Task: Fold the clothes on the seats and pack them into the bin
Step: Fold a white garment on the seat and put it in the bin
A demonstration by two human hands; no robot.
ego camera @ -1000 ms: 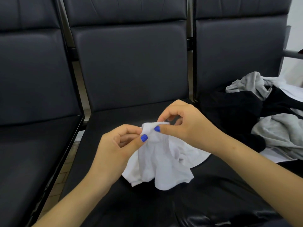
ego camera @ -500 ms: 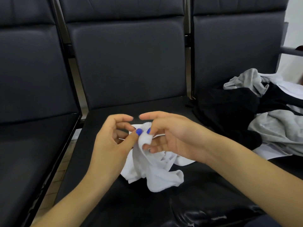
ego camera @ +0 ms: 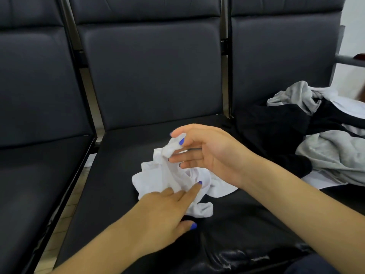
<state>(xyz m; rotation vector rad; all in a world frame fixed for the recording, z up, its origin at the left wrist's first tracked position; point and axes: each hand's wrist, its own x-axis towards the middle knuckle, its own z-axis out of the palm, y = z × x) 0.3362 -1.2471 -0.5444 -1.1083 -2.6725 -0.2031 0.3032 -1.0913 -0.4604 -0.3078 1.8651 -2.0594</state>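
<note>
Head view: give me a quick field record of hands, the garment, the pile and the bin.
right hand: pinches top of white garment
left hand: fingers straight, touching garment
garment: crumpled on middle seat, not yet folded
clothes pile: grey, black, white, on right seat
bin: not in view

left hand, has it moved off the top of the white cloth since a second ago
Yes. The left hand has let go of the white cloth's top edge and dropped toward the front of the middle seat; the right hand pinches the top alone.
</note>
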